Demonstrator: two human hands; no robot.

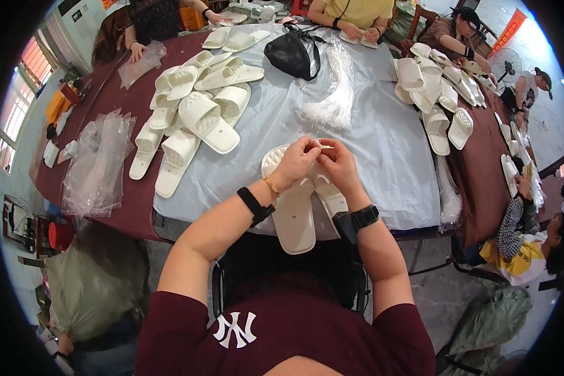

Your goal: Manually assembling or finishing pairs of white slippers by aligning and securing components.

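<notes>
A pair of cream slippers lies side by side in front of me at the table's near edge: the left slipper [294, 219] and the right slipper [331, 197], which is partly covered by my right wrist. Over their padded straps, my left hand [297, 162] and my right hand [339, 167] meet with thumbs and fingertips pinched together. What the fingertips hold is too small to make out. Beyond my hands a bundle of clear thin plastic strands [332, 103] stretches across the pale sheet.
Cream slippers are piled at the left [200, 116] and right [426, 84]. Clear plastic bags [97, 166] lie on the dark red cloth [141, 125]. A black bag [289, 55] rests at the back. Several other people work around the table.
</notes>
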